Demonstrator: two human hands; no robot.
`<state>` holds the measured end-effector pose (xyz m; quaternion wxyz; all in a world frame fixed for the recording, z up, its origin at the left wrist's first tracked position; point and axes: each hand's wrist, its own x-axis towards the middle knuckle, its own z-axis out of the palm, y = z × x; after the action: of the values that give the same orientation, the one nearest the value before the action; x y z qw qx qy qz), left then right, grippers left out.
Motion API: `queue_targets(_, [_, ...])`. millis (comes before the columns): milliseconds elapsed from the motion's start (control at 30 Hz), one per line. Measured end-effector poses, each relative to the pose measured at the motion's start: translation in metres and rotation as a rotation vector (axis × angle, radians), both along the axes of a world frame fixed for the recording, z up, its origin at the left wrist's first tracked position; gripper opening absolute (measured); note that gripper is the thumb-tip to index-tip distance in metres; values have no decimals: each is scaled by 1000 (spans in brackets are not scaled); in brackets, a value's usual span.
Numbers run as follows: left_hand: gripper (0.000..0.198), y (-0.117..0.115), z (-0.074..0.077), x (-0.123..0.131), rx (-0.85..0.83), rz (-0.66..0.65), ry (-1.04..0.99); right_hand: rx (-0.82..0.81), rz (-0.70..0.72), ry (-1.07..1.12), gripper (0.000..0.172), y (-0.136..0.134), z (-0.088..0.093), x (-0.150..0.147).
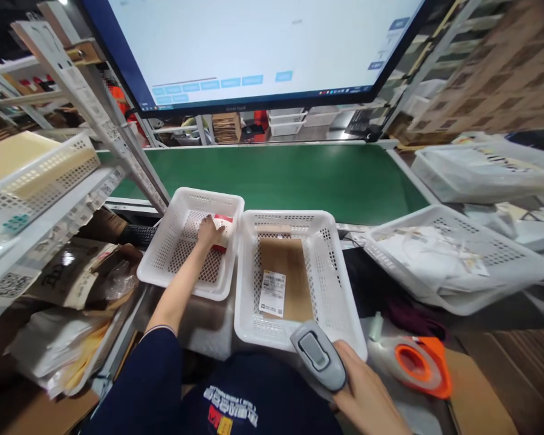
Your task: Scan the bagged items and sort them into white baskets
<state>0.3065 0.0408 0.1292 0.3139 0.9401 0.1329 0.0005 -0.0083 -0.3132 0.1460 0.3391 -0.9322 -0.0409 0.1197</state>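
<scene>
My left hand [209,231] reaches into the left white basket [158,257], its fingers closed on the edge of a red and white packet [225,232]. In the right white basket [249,326] lies a flat brown cardboard parcel [294,275] with a white printed label [272,293]. My right hand [360,383] is wrapped round a grey handheld scanner [318,355], held above the near rim of the right basket. The two baskets stand side by side.
A large monitor [263,54] hangs over a green conveyor belt [276,175]. At the right, a white basket [503,266] holds white bags, and an orange tape dispenser [439,368] lies nearer me. Shelves with bins and a metal post [104,121] stand on the left.
</scene>
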Motion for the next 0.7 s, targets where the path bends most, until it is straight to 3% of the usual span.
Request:
queue_targets(67, [76,9,-14,14,21,73,121,41,19,22,17,3,0,-1])
queue_targets(133, [58,12,-24,16,-28,54,163,75,46,25,16,7,3,2])
queue_targets(200, [34,13,-23,12,-83,-2,142,91,57,10,15,9,8,6])
queue_targets(300, [26,15,-1,-1,-113,-78,1,115,65,-28,15,3,14,14])
queue_targets(367, [30,17,20,-16,-53,-150,-244,138,67,-87,14,-5,20,21])
queue_targets(500, [27,16,53,-53,153,-539,-744,256,75,-154,5,-17,46,40])
queue_targets(600, [24,6,64,-74,215,-736,-773,374,86,-147,13,-14,76,52])
queue_targets(700, [22,-13,68,-85,151,-779,-891,356,121,-212,16,-8,103,61])
